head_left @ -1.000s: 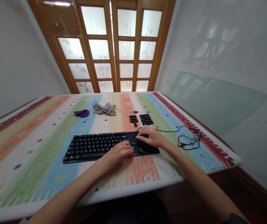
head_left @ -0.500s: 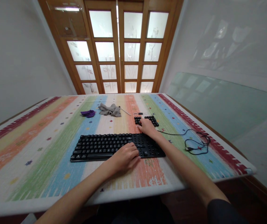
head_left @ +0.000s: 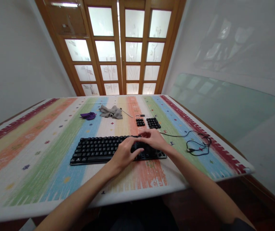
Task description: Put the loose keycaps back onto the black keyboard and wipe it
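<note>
A black keyboard [head_left: 96, 149] lies across the near part of the table. Its left and middle keys are in place, while much of its right end is covered by my hands. My left hand [head_left: 125, 150] is over that right part, thumb held apart from the fingers, which reach toward my right hand. Fingertips of my right hand [head_left: 154, 140] are bent together above the keyboard's upper right; whatever they pinch is too small to make out. Just beyond them sit two groups of loose black keycaps, a smaller block [head_left: 140, 122] and a larger block [head_left: 153, 123].
A thin dark-handled tool [head_left: 142, 115] lies behind the keycaps. Farther left are a slim rod [head_left: 127, 113], a crumpled grey cloth [head_left: 110, 112] and a purple item [head_left: 88, 115]. The coiled USB cable [head_left: 198, 143] rests at right on the striped tablecloth [head_left: 43, 160].
My right hand has drawn back from the keycap blocks to the keyboard's right part. My left hand has lifted its fingers toward it, thumb spreading. The view has shifted slightly.
</note>
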`<state>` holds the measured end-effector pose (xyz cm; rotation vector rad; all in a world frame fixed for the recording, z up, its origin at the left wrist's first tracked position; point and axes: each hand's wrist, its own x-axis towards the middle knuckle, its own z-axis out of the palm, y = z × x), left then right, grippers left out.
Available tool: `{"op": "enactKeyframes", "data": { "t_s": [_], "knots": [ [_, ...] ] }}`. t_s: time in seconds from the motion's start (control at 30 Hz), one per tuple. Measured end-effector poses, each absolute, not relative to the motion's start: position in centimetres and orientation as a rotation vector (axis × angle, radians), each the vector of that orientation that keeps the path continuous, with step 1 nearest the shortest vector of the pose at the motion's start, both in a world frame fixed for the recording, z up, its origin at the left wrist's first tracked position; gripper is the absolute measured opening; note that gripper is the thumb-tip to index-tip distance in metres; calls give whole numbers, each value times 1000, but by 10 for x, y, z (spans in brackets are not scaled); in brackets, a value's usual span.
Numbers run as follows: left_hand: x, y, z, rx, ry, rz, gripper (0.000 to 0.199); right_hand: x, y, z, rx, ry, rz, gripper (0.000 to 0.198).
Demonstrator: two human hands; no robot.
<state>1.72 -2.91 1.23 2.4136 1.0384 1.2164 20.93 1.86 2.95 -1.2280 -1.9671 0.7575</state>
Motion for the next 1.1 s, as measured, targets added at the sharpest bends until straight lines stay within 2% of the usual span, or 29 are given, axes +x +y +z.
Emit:
{"op": "enactKeyframes", "data": {
  "t_s": [0.17, 0.47, 0.57, 0.7, 0.87, 1.1],
  "knots": [
    [32, -32, 10, 2285, 1061, 1335, 19, 208, -7, 20, -1192, -1819, 892, 24],
    [33, -40, 14, 2134, 865, 1295, 14, 218, -15, 13, -1114, -1523, 1272, 39],
    [26, -42, 13, 2217, 867, 1245, 23, 225, -15, 12, -1163, -1620, 1109, 38],
    [12, -43, 12, 2369, 877, 1199, 26, 230, -18, 10, -1210, -1866, 796, 24],
    [1, -46, 13, 2373, 911, 1213, 18, 224, -24, 8, -1179, -2087, 651, 9],
    [-3, -52, 17, 2240, 887, 1224, 15, 219, -20, 9, -1157, -2172, 561, 8]
  ]
}}
